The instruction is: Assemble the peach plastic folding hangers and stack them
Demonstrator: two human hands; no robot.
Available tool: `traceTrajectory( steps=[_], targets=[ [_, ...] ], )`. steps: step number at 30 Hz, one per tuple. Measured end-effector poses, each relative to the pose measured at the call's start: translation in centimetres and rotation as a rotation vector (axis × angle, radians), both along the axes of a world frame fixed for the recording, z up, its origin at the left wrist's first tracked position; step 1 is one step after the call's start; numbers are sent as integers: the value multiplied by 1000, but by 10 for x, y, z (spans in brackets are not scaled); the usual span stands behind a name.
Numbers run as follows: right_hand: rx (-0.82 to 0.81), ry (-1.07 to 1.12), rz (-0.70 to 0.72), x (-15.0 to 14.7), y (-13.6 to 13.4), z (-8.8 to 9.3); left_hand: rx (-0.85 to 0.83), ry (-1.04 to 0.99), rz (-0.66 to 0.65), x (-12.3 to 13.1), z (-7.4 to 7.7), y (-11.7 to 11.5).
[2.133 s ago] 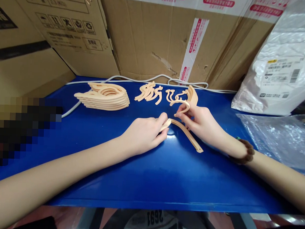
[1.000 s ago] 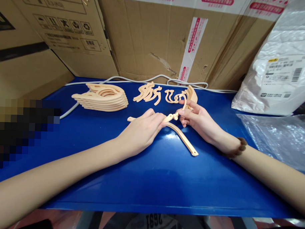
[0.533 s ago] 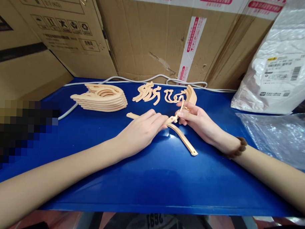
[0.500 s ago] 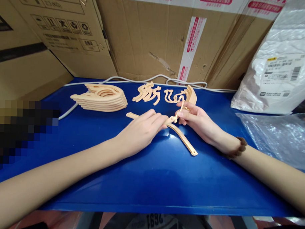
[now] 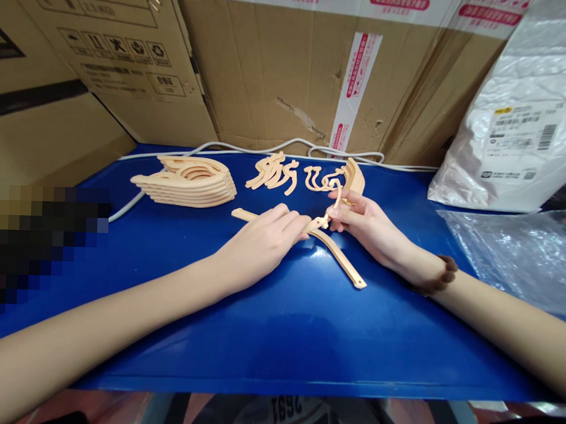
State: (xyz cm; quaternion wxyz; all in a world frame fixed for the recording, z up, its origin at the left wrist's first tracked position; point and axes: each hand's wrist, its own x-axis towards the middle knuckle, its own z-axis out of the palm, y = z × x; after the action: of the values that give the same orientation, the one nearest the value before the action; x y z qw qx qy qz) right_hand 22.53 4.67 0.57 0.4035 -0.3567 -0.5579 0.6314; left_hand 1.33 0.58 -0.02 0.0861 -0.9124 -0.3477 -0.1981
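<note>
Left hand [image 5: 268,236] grips a beige, holed plastic strip [image 5: 314,226].
At three o'clock, the right hand [image 5: 364,222] pinches a curved beige plastic hook [image 5: 338,198] against it, seemingly unjoined; beyond, at twelve, beige S-shaped plastic pieces [image 5: 275,174] lie loose.

The left grip [image 5: 270,241] curls palm-down while the right grip [image 5: 367,222] pinches.

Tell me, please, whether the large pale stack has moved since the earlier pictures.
No; against the white cable behind it, the large pale stack sits in place.
</note>
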Motion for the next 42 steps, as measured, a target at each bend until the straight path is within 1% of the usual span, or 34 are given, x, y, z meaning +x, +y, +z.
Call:
traceTrajectory(
  steps=[5, 11, 22, 26, 30, 34, 37, 40, 42],
  targets=[
    [-4, 7, 0, -1, 0, 1, 61, -27, -27, 0, -3, 2],
    [-24, 21, 3, -1, -1, 3, 116, -8, -20, 1, -4, 0],
    [-7, 1, -22, -3, 0, 0, 72, 6, 7, 4, -9, 0],
    [41, -37, -27, -2, 0, -1, 53, 32, 16, 4, -10, 0],
    [118, -73, -53, -3, -1, -3, -12, 57, 49, 3, -10, 0],
    [146, -93, -41, -4, -1, -3, -53, 94, 83, 4, -9, -1],
    [158, -91, -35, -3, -1, -3, -41, 103, 88, 4, -9, -2],
    [189, -92, -38, -3, -1, -3, 5, 94, 84, 2, -10, -2],
    [204, -105, -16, -4, -3, -4, 40, 81, 77, 1, -10, 0]
  ],
)
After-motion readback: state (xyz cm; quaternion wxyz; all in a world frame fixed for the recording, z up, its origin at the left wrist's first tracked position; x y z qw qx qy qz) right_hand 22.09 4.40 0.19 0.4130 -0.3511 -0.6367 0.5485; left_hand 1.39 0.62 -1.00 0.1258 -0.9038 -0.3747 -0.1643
